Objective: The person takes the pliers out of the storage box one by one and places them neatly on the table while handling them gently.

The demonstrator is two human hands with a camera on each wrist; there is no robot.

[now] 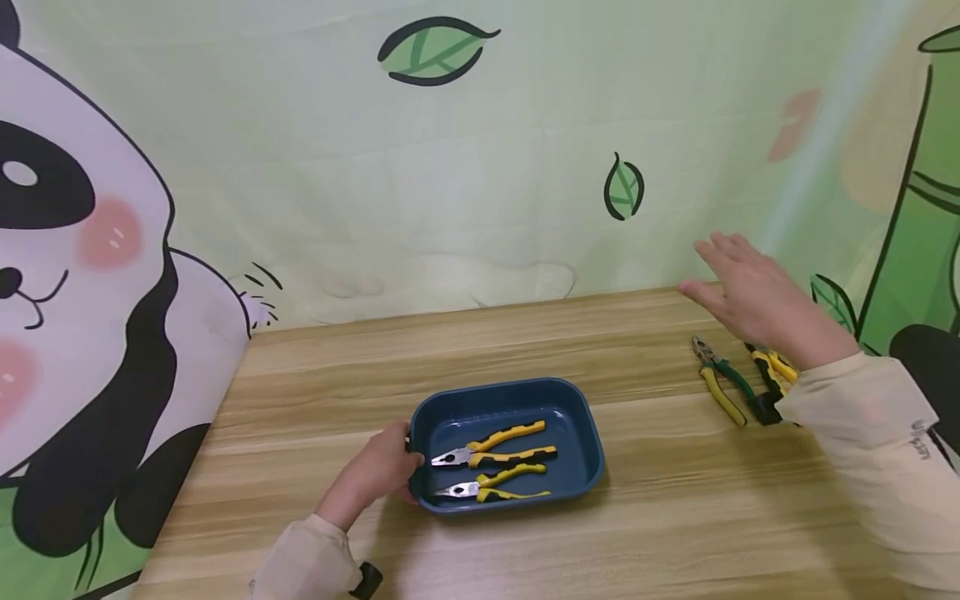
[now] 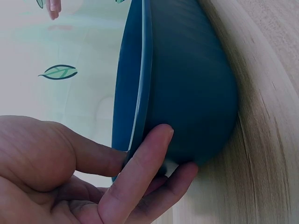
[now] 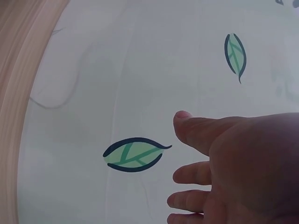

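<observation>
My left hand (image 1: 381, 463) grips the left end of a blue plastic tray (image 1: 510, 390), thumb over the rim and fingers against the outer wall, as the left wrist view shows of the tray (image 2: 191, 79). Inside lie two pairs of pliers with yellow and black handles: combination pliers (image 1: 480, 454) and, nearer the front, long-nose pliers (image 1: 468, 490). Raised above the table at the right, my right hand (image 1: 757, 292) has its fingers extended and holds nothing. Below it are pliers with green and yellow handles (image 1: 723, 379) and yellow-and-black pliers (image 1: 768, 367), partly hidden by the right arm.
The wooden table (image 1: 330, 375) backs onto a pale green cloth (image 1: 480, 208) printed with leaves and a panda. A dark rounded object (image 1: 926, 358) stands at the right edge of view.
</observation>
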